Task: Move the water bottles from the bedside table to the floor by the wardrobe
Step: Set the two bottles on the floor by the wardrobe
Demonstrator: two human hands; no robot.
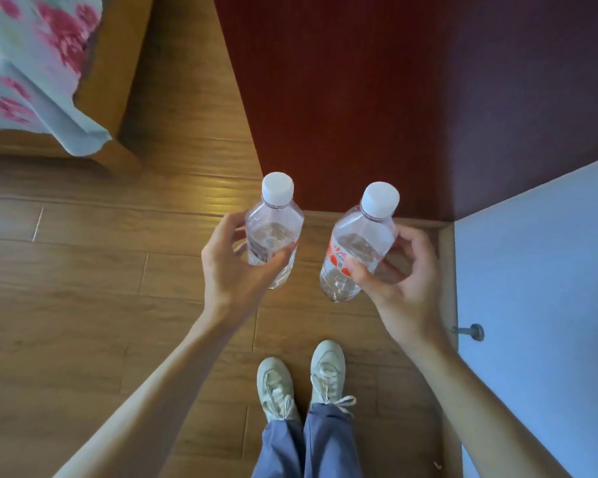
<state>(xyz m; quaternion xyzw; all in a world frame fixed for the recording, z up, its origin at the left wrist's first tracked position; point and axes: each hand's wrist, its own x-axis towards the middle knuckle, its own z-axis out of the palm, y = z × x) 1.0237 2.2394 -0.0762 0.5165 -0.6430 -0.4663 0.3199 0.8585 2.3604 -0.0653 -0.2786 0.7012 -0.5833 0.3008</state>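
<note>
Left grip [232, 270] clamps the left bottle [274, 231]; right grip [406, 274] clamps the right bottle [361, 241]. Both hover above the wooden floor [83, 270].

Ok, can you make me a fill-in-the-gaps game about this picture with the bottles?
1. The left hand and the right hand hold ____ water bottles altogether.
2. Both caps are ____.
3. The red label is on the one in the ____ hand.
4. The shoes stand on a floor made of ____.

Missing words: two; white; right; wood.
</note>
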